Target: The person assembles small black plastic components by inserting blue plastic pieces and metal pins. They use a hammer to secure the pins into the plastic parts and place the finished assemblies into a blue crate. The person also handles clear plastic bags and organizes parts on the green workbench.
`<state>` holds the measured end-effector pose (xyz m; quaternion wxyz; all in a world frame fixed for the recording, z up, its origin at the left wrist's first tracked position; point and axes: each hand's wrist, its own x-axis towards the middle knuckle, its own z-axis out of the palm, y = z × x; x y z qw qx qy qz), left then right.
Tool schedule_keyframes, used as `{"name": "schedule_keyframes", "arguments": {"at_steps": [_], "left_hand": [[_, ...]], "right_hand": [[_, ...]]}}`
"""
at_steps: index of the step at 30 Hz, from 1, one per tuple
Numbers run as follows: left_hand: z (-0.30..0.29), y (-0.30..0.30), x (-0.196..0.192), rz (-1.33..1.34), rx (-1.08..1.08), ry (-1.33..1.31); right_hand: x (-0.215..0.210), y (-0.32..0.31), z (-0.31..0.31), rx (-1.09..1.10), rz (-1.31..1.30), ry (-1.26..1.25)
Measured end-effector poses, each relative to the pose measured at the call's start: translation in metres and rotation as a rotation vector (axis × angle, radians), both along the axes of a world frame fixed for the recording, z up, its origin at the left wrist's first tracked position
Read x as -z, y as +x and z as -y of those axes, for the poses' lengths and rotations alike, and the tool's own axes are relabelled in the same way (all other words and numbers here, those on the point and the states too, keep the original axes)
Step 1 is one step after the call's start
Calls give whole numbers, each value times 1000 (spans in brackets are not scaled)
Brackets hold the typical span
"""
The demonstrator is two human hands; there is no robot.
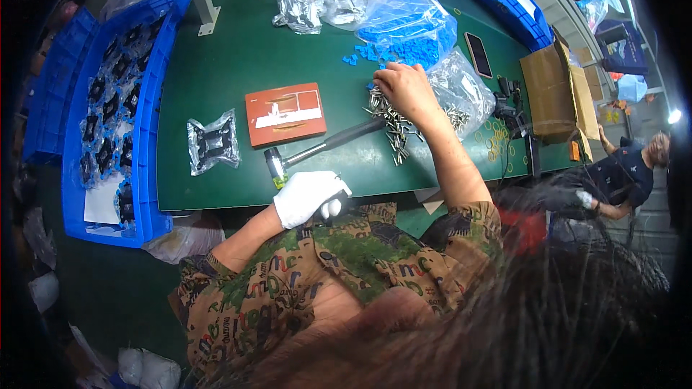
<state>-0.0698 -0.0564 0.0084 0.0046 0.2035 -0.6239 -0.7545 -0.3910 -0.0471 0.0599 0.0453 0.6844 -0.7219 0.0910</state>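
Left hand: the left hand (308,197), in a white glove, is closed around a small dark part at the near table edge; what the part is cannot be told.
Right hand: the right hand (405,88), bare, reaches across the table with its fingers curled together on the pile of metal pins (393,126).
Blue crate: the blue crate (148,130) at far left holds rows of black parts with blue tips.
Clear pouch: a small clear pouch (213,142) with a black part inside lies just right of the crate.
Orange block: a flat orange block (285,113) with a white mark sits between pouch and pins.
Hammer: the hammer (317,147) lies slanted, head near the gloved hand, handle running up to the pins.
Blue pieces: a clear bag of blue pieces (409,25) lies beyond the bare hand, some spilled beside it.
Cardboard box: a cardboard box (556,90) stands at the right edge.
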Motion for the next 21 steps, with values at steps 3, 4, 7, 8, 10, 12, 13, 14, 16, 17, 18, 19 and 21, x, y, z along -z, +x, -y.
{"name": "schedule_keyframes", "arguments": {"at_steps": [3,4,7,8,10,12,13,14,16,17,18,19,21], "left_hand": [[0,1,1,-6,12,-21],[1,1,0,-5,16,4],[4,1,-5,-1,29,63],[4,1,-7,1,32,72],[5,1,-6,-11,35,81],[4,1,-1,-41,37,83],[5,1,0,-49,34,91],[5,2,0,-56,32,99],[4,2,2,-59,31,105],[3,2,4,-55,32,102],[3,2,6,-50,33,99],[2,2,7,-50,44,63],[3,1,9,-50,65,-9]], "right_hand": [[4,-8,11,75,-22,114],[5,-6,12,90,-58,144],[9,-1,13,68,-30,184],[17,-1,14,31,-17,144],[20,-1,16,-57,-41,110],[18,0,20,-142,-68,99],[16,0,22,-169,-49,110],[14,0,25,-196,-31,121],[11,-1,28,-212,14,99],[9,-3,29,-159,38,96],[6,-6,28,-107,62,92],[2,-8,28,-54,87,91],[-1,-7,26,-32,49,116]]}}
